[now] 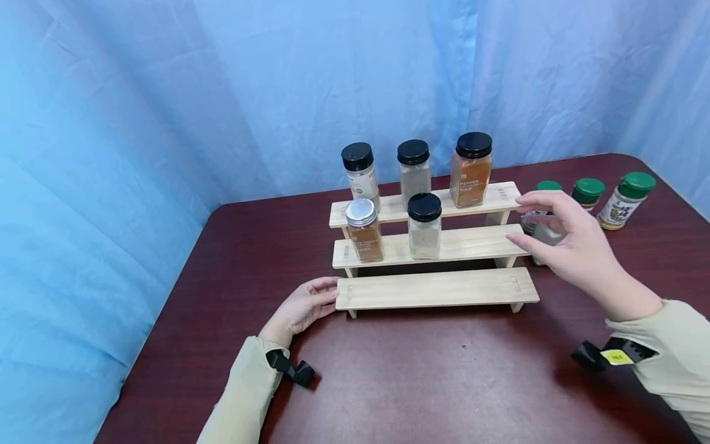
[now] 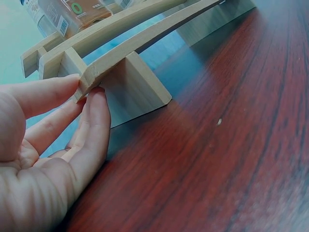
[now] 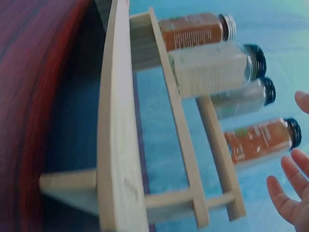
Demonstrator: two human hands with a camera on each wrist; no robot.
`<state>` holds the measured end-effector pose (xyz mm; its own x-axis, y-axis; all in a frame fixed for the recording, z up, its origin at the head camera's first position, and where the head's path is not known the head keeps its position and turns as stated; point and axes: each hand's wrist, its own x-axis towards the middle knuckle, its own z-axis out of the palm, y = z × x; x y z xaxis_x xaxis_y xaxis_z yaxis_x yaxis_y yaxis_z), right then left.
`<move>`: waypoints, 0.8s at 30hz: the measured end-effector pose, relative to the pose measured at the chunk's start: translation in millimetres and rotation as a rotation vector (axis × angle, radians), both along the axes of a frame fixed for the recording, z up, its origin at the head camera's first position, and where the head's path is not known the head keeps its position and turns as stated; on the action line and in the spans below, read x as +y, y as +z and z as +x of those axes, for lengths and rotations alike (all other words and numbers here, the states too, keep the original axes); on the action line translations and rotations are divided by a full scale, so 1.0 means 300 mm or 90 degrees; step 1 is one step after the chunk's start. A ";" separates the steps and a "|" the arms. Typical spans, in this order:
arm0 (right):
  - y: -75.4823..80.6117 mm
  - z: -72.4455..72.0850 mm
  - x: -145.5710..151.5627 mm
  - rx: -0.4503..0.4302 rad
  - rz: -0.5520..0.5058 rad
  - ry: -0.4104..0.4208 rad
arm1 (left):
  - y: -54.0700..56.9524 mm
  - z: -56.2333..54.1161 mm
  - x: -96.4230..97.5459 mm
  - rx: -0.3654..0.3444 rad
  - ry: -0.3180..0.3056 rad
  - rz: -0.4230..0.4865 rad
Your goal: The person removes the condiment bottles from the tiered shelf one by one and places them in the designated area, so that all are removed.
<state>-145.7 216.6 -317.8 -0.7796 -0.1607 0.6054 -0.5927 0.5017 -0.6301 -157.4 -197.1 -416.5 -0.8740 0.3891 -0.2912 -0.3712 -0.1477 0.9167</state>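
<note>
A three-tier wooden rack [image 1: 438,288] stands on the table. My left hand [image 1: 304,306] pinches the left end of its lowest board, thumb on the end and fingers below, as the left wrist view shows. Over the rack's right end, my right hand [image 1: 577,246] is held with thumb and fingers spread apart, nothing between them. On the middle tier sit a silver-capped brown spice jar [image 1: 365,237] and a black-capped pale jar [image 1: 424,234]. The top tier carries a black-capped labelled jar [image 1: 362,176], a greyish jar [image 1: 415,179] and an orange-brown pepper jar [image 1: 471,176].
Right of the rack, partly behind my right hand, stand green-capped shakers, among them a white-labelled shaker [image 1: 624,203] and one nearer the hand [image 1: 588,191]. A clear jar [image 1: 546,235] shows behind my right fingers. Blue curtains [image 1: 333,80] hang behind the dark red table [image 1: 421,382].
</note>
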 end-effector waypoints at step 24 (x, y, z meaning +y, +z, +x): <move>0.008 -0.078 -0.218 -0.094 0.062 0.143 | 0.001 -0.001 0.000 -0.009 0.002 0.001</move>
<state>-169.2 151.3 -315.4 -0.7968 -0.3912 0.4604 -0.6007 0.4310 -0.6734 -157.5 -196.9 -416.2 -0.8710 0.3865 -0.3032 -0.3841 -0.1509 0.9109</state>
